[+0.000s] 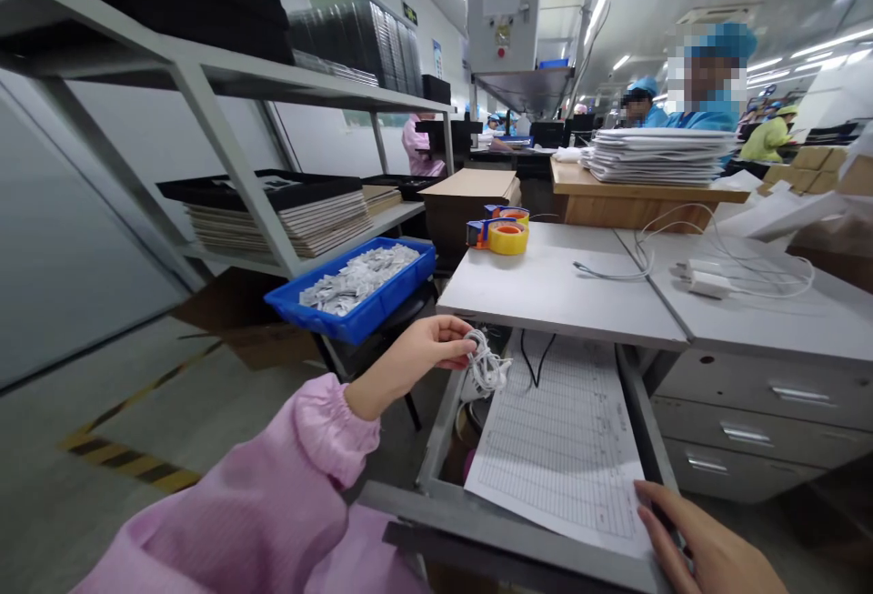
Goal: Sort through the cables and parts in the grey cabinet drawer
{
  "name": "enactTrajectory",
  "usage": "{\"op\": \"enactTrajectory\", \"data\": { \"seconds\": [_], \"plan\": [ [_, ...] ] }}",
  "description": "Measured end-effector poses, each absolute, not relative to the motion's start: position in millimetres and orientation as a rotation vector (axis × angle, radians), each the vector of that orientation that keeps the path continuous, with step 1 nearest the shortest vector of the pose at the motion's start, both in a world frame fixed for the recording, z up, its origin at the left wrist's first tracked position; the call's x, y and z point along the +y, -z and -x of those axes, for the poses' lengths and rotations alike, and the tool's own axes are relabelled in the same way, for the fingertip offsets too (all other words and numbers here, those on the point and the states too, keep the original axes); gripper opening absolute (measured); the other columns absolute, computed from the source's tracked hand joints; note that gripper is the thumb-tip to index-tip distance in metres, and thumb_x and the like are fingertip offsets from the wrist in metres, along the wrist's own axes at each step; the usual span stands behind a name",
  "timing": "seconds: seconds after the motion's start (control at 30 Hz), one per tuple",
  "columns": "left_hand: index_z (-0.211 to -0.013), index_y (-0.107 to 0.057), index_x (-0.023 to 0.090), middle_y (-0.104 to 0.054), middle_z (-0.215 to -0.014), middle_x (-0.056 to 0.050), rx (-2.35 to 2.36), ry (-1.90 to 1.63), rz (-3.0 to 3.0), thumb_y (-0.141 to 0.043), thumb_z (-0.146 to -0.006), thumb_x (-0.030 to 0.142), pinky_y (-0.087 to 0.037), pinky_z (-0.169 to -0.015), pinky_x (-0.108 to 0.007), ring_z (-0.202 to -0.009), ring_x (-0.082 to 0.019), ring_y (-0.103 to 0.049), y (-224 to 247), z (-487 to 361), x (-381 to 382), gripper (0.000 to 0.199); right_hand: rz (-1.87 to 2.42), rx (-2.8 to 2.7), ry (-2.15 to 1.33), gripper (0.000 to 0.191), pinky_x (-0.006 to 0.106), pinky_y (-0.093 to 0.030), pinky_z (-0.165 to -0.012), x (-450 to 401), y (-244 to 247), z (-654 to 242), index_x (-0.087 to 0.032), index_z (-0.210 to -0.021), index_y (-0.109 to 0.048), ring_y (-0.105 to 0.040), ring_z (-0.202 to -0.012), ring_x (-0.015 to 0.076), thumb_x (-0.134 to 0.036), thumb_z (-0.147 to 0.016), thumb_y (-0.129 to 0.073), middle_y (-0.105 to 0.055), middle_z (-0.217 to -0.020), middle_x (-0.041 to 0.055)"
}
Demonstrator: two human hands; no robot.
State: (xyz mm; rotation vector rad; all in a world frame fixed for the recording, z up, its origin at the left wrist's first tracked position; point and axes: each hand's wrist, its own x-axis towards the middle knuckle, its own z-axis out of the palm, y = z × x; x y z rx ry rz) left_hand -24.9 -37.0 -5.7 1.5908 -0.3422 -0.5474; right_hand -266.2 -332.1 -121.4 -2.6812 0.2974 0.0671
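Observation:
My left hand [436,346] pinches a coiled bundle of thin white cable [486,371] between thumb and fingers, above the left side of a pulled-out grey drawer [505,521]. Inside the drawer lies a printed sheet [559,448] ruled like a table, with a thin black cord [536,367] across its far end. Other items to the left of the sheet are partly covered and hard to make out. My right hand [702,539] rests at the drawer's front right corner, its fingers stretched out and touching the sheet's edge, with nothing visibly held.
On the white desk [566,289] above stand tape dispensers with yellow rolls [508,236]; a white charger with cable [709,278] lies right. A blue tray [355,289] of small clear packets sits left, beside a metal shelf [197,94]. A co-worker [713,85] is behind stacked white sheets [658,156].

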Motion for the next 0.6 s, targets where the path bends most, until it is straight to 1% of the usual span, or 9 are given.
{"op": "enactTrajectory", "data": {
  "seconds": [0.1,0.2,0.3,0.37,0.47,0.53,0.6],
  "plan": [
    [-0.089,-0.058,0.013,-0.068,-0.079,-0.003,-0.309,0.611,-1.527,-0.084,-0.057,0.034,-0.053,-0.067,-0.028,-0.066,-0.014,-0.064,3.9,37.1,-41.4,0.046,2.680,0.311,-0.054,0.054,0.032,-0.056,-0.086,-328.5,112.9,263.9,-0.024,-0.119,-0.064,-0.065,-0.104,0.0260,-0.058,-0.086,-0.036,-0.066,-0.120,0.0041],
    [-0.087,-0.058,0.013,-0.068,-0.077,-0.003,-0.316,0.656,-1.488,-0.085,-0.057,0.033,-0.053,-0.065,-0.027,-0.067,-0.014,-0.065,0.4,49.5,-45.9,0.045,2.695,0.304,0.087,0.055,0.034,-0.055,-0.088,-321.1,96.3,257.3,-0.021,-0.111,-0.067,-0.064,-0.105,0.0269,-0.057,-0.085,-0.034,-0.067,-0.117,0.0084],
    [-0.086,-0.058,0.013,-0.068,-0.077,-0.003,-0.382,0.667,-1.507,-0.083,-0.059,0.032,-0.053,-0.065,-0.026,-0.069,-0.015,-0.065,-1.4,54.7,-48.5,0.041,2.690,0.254,0.237,0.053,0.038,-0.053,-0.091,-313.1,81.6,249.4,-0.022,-0.110,-0.066,-0.062,-0.110,0.0272,-0.059,-0.084,-0.037,-0.065,-0.121,0.0095],
    [-0.086,-0.059,0.013,-0.068,-0.074,-0.003,-0.451,0.639,-1.612,-0.080,-0.061,0.032,-0.052,-0.062,-0.025,-0.065,-0.014,-0.064,1.0,50.7,-47.7,0.037,2.681,0.199,0.267,0.050,0.039,-0.050,-0.095,-308.1,76.3,245.3,-0.024,-0.114,-0.064,-0.059,-0.113,0.0265,-0.057,-0.085,-0.040,-0.061,-0.126,0.0085],
    [-0.083,-0.063,0.012,-0.066,-0.068,-0.002,-0.513,0.593,-1.887,-0.075,-0.063,0.034,-0.049,-0.056,-0.024,-0.058,-0.014,-0.062,11.3,35.3,-43.5,0.031,2.666,0.080,0.220,0.042,0.041,-0.049,-0.095,-298.7,71.2,235.6,-0.023,-0.114,-0.063,-0.060,-0.112,0.0268,-0.050,-0.089,-0.042,-0.062,-0.125,0.0097],
    [-0.079,-0.065,0.012,-0.066,-0.066,-0.002,-0.498,0.582,-2.012,-0.073,-0.061,0.034,-0.048,-0.053,-0.024,-0.056,-0.015,-0.061,20.3,25.1,-40.6,0.029,2.625,-0.051,0.163,0.037,0.042,-0.049,-0.093,-288.1,66.1,218.3,-0.021,-0.112,-0.063,-0.061,-0.107,0.0269,-0.042,-0.090,-0.042,-0.064,-0.119,0.0108],
    [-0.075,-0.065,0.012,-0.065,-0.064,-0.002,-0.474,0.563,-2.055,-0.072,-0.059,0.033,-0.047,-0.051,-0.025,-0.054,-0.016,-0.060,27.4,20.4,-38.0,0.027,2.518,-0.191,0.108,0.030,0.043,-0.047,-0.094,-272.2,59.5,186.6,-0.020,-0.110,-0.063,-0.061,-0.105,0.0262,-0.033,-0.090,-0.044,-0.065,-0.114,0.0106]
  ]
}}
